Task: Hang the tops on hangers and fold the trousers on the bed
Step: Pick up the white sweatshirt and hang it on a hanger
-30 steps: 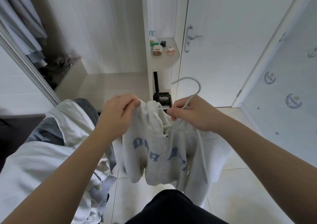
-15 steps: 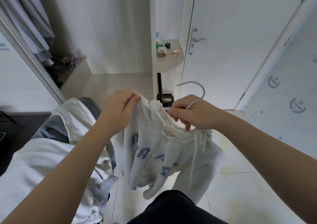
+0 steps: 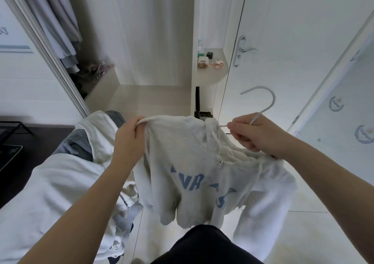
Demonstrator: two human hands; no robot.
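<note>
A pale grey zip hoodie [image 3: 194, 174] with blue letters hangs between my hands in the middle of the view. My left hand [image 3: 129, 138] pinches its left shoulder edge and holds it taut. My right hand [image 3: 255, 134] grips the neck of a white hanger [image 3: 269, 102], whose hook sticks up above my fingers, together with the hoodie's right shoulder. The hanger's bar is hidden inside the cloth. The hoodie's right sleeve droops toward the floor.
A heap of white and grey-blue clothes [image 3: 66, 172] lies at the left. The open wardrobe [image 3: 113, 41] ahead holds hanging garments [image 3: 60, 25]. A corner shelf [image 3: 212, 69] carries small items beside a white door [image 3: 283, 41]. Tiled floor [image 3: 303, 233] runs below.
My hands have moved apart, stretching the hoodie's shoulders wide. The hanger and my right hand have shifted right, and the hoodie front now hangs spread out.
</note>
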